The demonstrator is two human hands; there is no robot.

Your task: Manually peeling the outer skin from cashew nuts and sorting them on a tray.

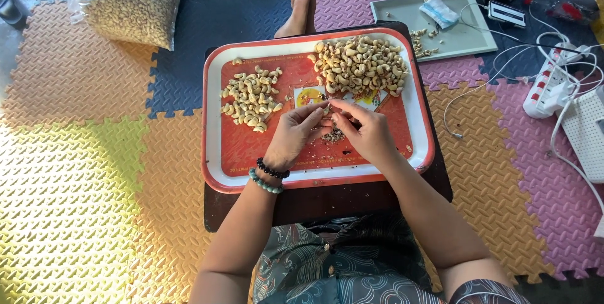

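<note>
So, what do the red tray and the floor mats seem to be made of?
Red tray: probably glossy plastic or melamine, given its smooth shiny white rim, though enamelled metal is possible. Floor mats: likely soft foam, with a matte embossed texture and interlocking toothed edges.

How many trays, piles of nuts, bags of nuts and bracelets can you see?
Trays: 2, the red tray and the grey tray
Nut piles on the red tray: 2, the small pile and the big pile
Bags of nuts: 1, the clear bag
Bracelets: 2, black and green
Total: 7
</note>
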